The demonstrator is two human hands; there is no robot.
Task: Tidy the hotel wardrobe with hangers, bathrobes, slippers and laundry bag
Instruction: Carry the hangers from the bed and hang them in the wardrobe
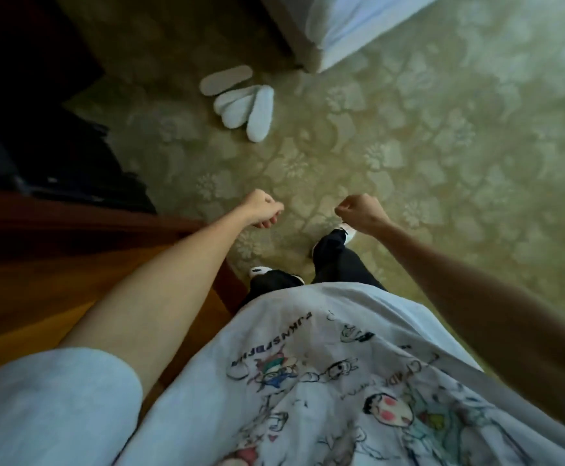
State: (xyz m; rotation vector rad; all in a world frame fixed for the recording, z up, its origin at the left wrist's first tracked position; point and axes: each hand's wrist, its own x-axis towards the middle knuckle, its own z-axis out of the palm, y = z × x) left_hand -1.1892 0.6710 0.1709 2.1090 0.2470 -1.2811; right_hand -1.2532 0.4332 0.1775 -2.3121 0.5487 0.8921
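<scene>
Item 1, far left: dark wardrobe (22,95) opening at 10 o'clock, contents too dim to identify; brown wooden ledge (39,250) below it.

Item 2: left hand (263,210), fingers curled into a loose fist, holding nothing, hanging above the carpet (442,163).

Item 3: slippers (240,102), white, several in a loose heap on the carpet at 12 o'clock from the left hand, well apart from it. One lies sole-up with its long axis toward 2 o'clock; the others fan out with their long axes running roughly 12 to 6.

Item 4: right hand (358,211), likewise curled and holding nothing.

Item 5: bed corner (341,35), white, at 1 o'clock beyond the slippers.

Assessment: the heap lies ahead and slightly left, so the left hand is probably nearer; stepping forward and bending down seem required first.
</scene>
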